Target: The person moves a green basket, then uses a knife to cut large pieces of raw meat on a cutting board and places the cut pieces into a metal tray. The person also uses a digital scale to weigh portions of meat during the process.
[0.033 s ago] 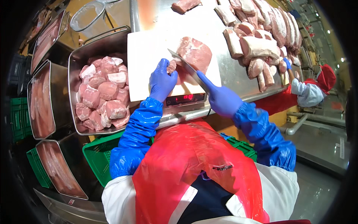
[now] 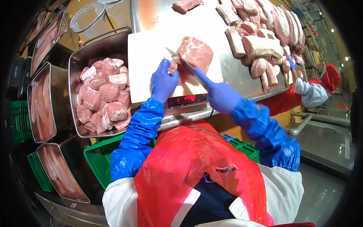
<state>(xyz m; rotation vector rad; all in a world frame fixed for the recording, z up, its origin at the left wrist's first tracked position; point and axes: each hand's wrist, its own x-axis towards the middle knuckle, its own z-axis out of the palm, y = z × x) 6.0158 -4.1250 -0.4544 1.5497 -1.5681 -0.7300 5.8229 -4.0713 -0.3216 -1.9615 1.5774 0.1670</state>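
Observation:
My right hand (image 2: 224, 97), in a purple-blue glove, is wrapped round the handle of a knife (image 2: 186, 65), index finger stretched along it. The blade points up and left, between a large pink chunk of meat (image 2: 197, 53) and a small piece of meat (image 2: 172, 67). That small piece is pinched by my gloved left hand (image 2: 164, 82), thumb and fingers closed on it. Everything rests on a white cutting board (image 2: 145, 49). Below its near edge a scale display (image 2: 187, 99) glows red.
Left of the board stands a steel tub (image 2: 72, 87) of meat chunks. Further left are more meat trays (image 2: 41, 102) and a green crate (image 2: 96, 162). Long meat cuts (image 2: 261, 47) crowd the steel table's right, near a co-worker (image 2: 314, 92). A loose meat piece (image 2: 186, 5) lies far off.
My right hand and the knife have shifted slightly left, the tip reaching further up and left. The left hand stays on the small piece. The red display reading differs.

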